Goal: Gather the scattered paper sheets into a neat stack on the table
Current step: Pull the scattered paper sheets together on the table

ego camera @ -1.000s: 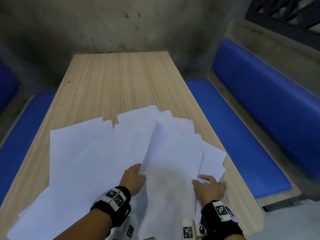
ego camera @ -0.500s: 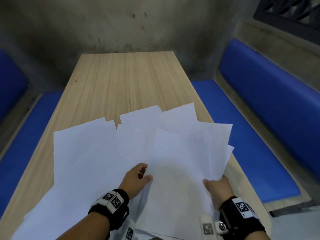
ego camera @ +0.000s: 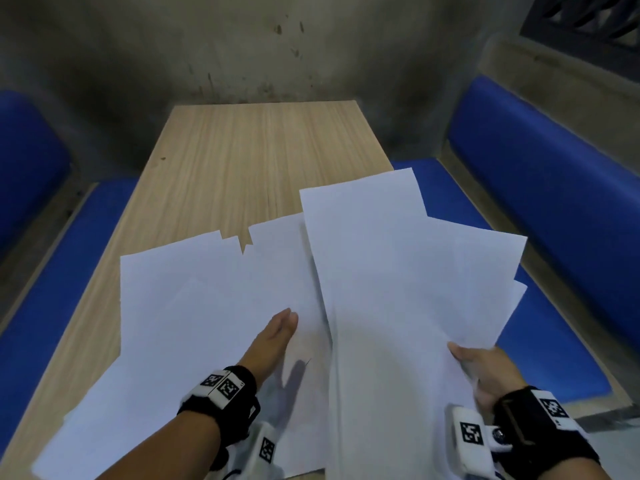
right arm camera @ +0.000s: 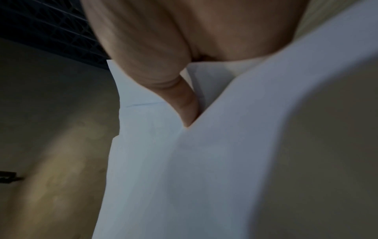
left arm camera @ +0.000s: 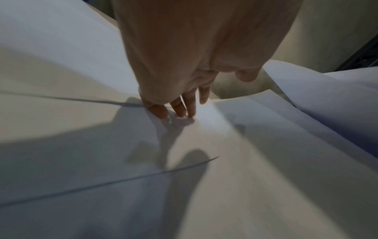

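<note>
Far left: a blue bench cushion (ego camera: 52, 289) running beside the wooden table (ego camera: 242, 161), grey stained wall (ego camera: 207, 46) beyond the table's far end.

On the near half of the table, loose white paper sheets (ego camera: 187, 306) lying flat and overlapping, corners staggered along their far edge, spread out to the left and not squared up (one edge line crossing under the palm shows in the left wrist view).

Over them, the left hand (ego camera: 273, 337), black wristband with a printed marker behind it. Fingers straight and close together, tips down on the top sheet, thumb held off to the side; in the left wrist view the fingertips (left arm camera: 182, 111) touch the paper, nothing gripped.

Right of that, a held bundle of sheets (ego camera: 398, 271) raised off the table, fanned and uneven, its right corners reaching out over the right-hand blue cushion (ego camera: 554, 341), its left edge lying over the flat sheets.

Near the bundle's lower right edge, the right hand (ego camera: 485, 372), thumb on top of the paper, the other fingers hidden underneath. In the right wrist view a thumb (right arm camera: 184, 103) pressed into a fold between sheets: a pinch on the bundle.

Far right: blue backrest pad (ego camera: 554, 168) and a dark window grille (ego camera: 588, 19) above it.
</note>
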### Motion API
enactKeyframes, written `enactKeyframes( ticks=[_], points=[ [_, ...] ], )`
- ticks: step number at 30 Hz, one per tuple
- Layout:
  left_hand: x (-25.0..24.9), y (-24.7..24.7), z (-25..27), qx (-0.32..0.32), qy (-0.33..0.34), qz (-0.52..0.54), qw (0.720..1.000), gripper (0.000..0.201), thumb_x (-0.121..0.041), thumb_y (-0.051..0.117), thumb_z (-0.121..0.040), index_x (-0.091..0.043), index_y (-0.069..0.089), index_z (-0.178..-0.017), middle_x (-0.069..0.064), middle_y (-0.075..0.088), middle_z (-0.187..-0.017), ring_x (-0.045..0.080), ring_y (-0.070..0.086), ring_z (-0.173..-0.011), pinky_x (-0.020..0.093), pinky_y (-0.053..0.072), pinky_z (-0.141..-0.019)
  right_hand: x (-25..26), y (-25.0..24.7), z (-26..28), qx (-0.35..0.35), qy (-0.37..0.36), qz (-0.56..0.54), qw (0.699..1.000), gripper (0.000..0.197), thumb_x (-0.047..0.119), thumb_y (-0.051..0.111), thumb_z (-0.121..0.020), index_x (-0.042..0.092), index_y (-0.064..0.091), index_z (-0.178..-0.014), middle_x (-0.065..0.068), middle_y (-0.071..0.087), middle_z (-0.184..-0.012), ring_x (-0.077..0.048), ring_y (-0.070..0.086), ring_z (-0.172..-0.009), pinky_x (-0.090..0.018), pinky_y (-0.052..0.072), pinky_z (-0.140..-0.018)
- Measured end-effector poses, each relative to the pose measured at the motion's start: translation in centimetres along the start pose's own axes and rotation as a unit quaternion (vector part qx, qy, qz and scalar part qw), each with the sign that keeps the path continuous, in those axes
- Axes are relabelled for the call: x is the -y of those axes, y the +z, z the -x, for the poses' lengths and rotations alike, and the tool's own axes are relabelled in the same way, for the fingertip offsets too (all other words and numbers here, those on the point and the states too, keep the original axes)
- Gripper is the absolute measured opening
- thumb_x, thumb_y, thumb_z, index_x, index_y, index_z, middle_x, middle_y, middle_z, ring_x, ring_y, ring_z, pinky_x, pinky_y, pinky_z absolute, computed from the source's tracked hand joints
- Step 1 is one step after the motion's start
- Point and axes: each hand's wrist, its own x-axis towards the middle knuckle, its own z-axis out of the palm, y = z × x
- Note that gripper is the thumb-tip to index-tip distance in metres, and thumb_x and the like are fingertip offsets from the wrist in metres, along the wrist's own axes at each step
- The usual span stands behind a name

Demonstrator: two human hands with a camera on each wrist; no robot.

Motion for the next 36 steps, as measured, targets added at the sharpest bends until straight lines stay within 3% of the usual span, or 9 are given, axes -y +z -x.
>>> enactKeyframes(
  ticks=[6,10,13,16,20,25,31,34,36],
  points=[
    [-3.7,1.9,1.0,0.099,-0.02,0.145,0.984,0.078,-0.079,0.018,-0.079,-0.039,0.043,-0.142,-0.002,0.061,-0.137,0.019,0.055,-0.127,0.047,0.034,-0.112,-1.5,1.1,-0.6,0.071,0.034,-0.024,0.997,0.083,0.012,0.089,-0.025,-0.003,0.066,-0.104,-0.021,0.073,-0.098,-0.035,0.071,-0.082,-0.051,0.057,-0.082],
    [-5.7,2.7,1.7,0.157,-0.012,0.124,0.98,0.083,-0.085,0.015,-0.07,-0.044,0.056,-0.13,-0.012,0.063,-0.134,0.013,0.053,-0.13,0.046,0.034,-0.112,0.8,1.7,0.0,0.08,0.004,-0.039,0.996,0.052,0.005,0.077,-0.049,0.001,0.066,-0.1,-0.012,0.077,-0.085,-0.026,0.074,-0.07,-0.039,0.061,-0.064],
    [-5.6,3.2,1.6,0.153,-0.012,0.01,0.988,0.096,-0.081,0.005,-0.067,-0.036,0.042,-0.144,-0.01,0.043,-0.152,0.014,0.034,-0.142,0.044,0.016,-0.115,2.5,1.3,-0.3,0.082,-0.001,-0.058,0.995,0.081,0.011,0.09,-0.033,-0.002,0.065,-0.109,-0.018,0.075,-0.097,-0.03,0.074,-0.076,-0.039,0.061,-0.064],
    [-4.4,3.6,1.6,0.17,-0.03,0.0,0.985,0.1,-0.081,0.002,-0.069,-0.032,0.034,-0.149,-0.012,0.032,-0.157,0.01,0.024,-0.146,0.034,0.01,-0.114,3.1,1.6,-0.2,0.064,0.02,-0.028,0.997,0.068,0.005,0.079,-0.051,-0.007,0.062,-0.116,-0.02,0.074,-0.1,-0.031,0.074,-0.076,-0.039,0.061,-0.063],
    [-3.0,4.4,0.7,0.165,-0.004,-0.079,0.983,0.052,-0.044,0.036,-0.1,-0.017,0.044,-0.143,0.004,0.043,-0.152,0.022,0.041,-0.139,0.044,0.028,-0.118,3.3,2.5,0.0,0.056,0.053,-0.014,0.997,0.056,0.001,0.065,-0.07,-0.006,0.057,-0.124,-0.027,0.065,-0.118,-0.034,0.072,-0.082,-0.04,0.059,-0.063],
    [-0.8,5.0,0.5,0.096,0.051,-0.448,0.887,0.057,-0.037,0.036,-0.1,-0.025,0.019,-0.153,-0.005,0.014,-0.163,0.018,0.013,-0.15,0.039,0.017,-0.117,5.0,3.5,0.0,0.064,0.059,0.023,0.996,0.037,-0.005,0.057,-0.082,-0.008,0.059,-0.118,-0.023,0.067,-0.104,-0.031,0.073,-0.07,-0.037,0.059,-0.056],
    [2.6,5.5,0.7,0.092,0.048,-0.54,0.835,0.062,-0.047,0.017,-0.1,-0.033,-0.014,-0.151,-0.001,-0.025,-0.161,0.024,-0.023,-0.148,0.053,-0.012,-0.116,8.6,5.0,-0.4,0.043,0.042,0.095,0.994,0.037,-0.005,0.054,-0.085,-0.012,0.056,-0.122,-0.024,0.063,-0.108,-0.037,0.063,-0.093,-0.049,0.052,-0.085],
    [2.9,5.4,1.2,0.079,0.065,-0.511,0.853,0.059,-0.042,0.022,-0.099,-0.037,-0.002,-0.153,-0.003,-0.019,-0.163,0.023,-0.021,-0.149,0.051,-0.014,-0.116,10.3,5.5,-0.5,0.06,0.032,0.093,0.993,0.038,-0.003,0.053,-0.088,-0.01,0.055,-0.125,-0.025,0.061,-0.12,-0.04,0.06,-0.11,-0.048,0.051,-0.087],
    [2.5,5.4,1.0,0.062,0.054,-0.494,0.866,0.053,-0.035,0.03,-0.098,-0.026,0.027,-0.15,0.004,0.009,-0.164,0.026,-0.006,-0.152,0.051,-0.009,-0.119,10.7,5.6,-0.7,0.068,0.032,0.087,0.993,0.038,-0.002,0.053,-0.088,-0.01,0.055,-0.125,-0.024,0.061,-0.124,-0.041,0.059,-0.115,-0.047,0.051,-0.089]
  ],
)
